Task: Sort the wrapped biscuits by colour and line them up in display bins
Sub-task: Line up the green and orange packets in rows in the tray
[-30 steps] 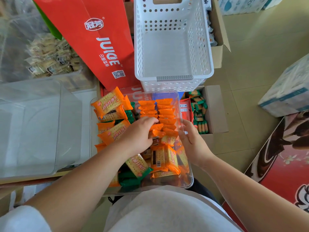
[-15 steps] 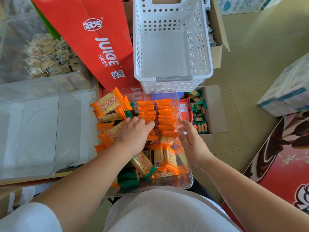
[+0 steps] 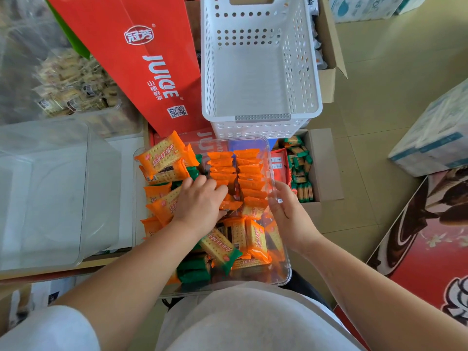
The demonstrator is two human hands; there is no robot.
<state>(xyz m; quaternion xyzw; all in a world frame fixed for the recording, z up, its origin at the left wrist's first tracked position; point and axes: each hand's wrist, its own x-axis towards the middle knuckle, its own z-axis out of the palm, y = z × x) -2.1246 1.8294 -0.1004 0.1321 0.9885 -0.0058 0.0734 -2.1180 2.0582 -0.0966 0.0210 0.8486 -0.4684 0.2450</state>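
A clear plastic bin (image 3: 287, 269) rests on my lap. Two neat rows of orange biscuit packets (image 3: 249, 173) stand on edge at its far right. Loose orange packets (image 3: 162, 158) are heaped at the left, and more lie near me, mixed with green biscuit packets (image 3: 193, 273). My left hand (image 3: 200, 206) is down inside the bin at the near end of the left row, fingers closed over an orange packet (image 3: 230, 205) that sticks out by the thumb. My right hand (image 3: 291, 216) grips the bin's right wall, thumb inside.
An empty white perforated basket (image 3: 263, 117) stands just beyond the bin. An empty clear bin (image 3: 50, 188) sits to the left. A red juice carton (image 3: 152, 67) leans behind. An open cardboard box (image 3: 326, 168) with green packets (image 3: 301, 173) is at the right, on a tiled floor.
My left hand has slid left and a little away from me, from the loose packets by the right row to the near end of the left row. My right hand has stayed on the bin wall.
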